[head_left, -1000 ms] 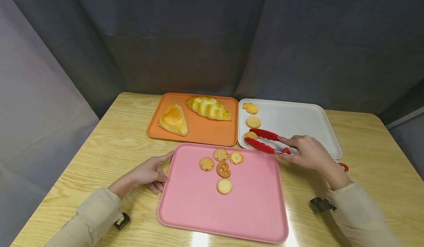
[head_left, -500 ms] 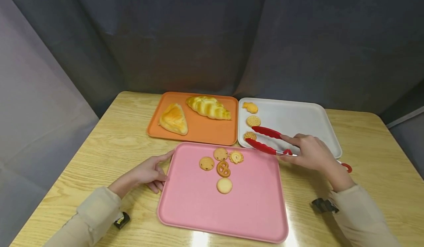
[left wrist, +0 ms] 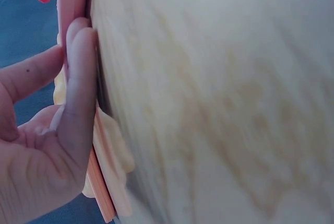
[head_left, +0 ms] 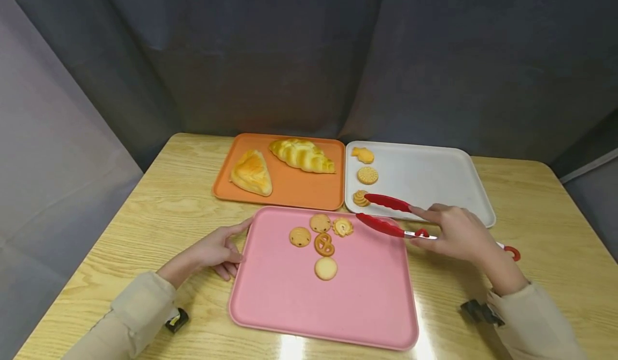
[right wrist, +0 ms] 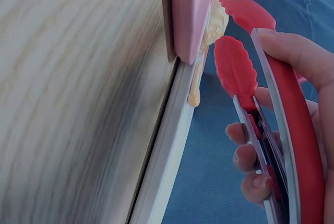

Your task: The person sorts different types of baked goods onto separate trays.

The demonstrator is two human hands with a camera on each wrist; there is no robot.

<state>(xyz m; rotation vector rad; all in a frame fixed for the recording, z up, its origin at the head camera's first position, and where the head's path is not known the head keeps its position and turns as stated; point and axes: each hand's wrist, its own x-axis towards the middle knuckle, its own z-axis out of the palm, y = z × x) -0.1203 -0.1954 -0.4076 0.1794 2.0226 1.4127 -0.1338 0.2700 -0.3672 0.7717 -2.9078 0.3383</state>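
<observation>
My right hand [head_left: 461, 234] grips red-and-silver tongs [head_left: 386, 226], also seen as tongs [right wrist: 300, 145] in the right wrist view. The red tips are spread apart with nothing between them. In the head view the upper tip overlaps a swirl cookie [head_left: 360, 198] on the white tray [head_left: 434, 183]; the lower tip is over the pink tray's far right corner. My left hand [head_left: 214, 250] holds the left rim of the pink tray [head_left: 367, 306], thumb on the rim and fingers at its side, as the left hand [left wrist: 57, 130] shows in the left wrist view.
On the pink tray lie several cookies, including a pretzel [head_left: 324, 244] and a plain round one [head_left: 325, 269]. A fish-shaped cracker [head_left: 363, 155] and a round biscuit [head_left: 368, 175] sit on the white tray. The orange tray [head_left: 299, 193] bears two breads. A dark curtain [head_left: 270, 54] stands behind.
The tongs have spread apart and drawn back toward the near right, leaving the swirl cookie on the white tray. My left hand has stayed at the pink tray's rim.
</observation>
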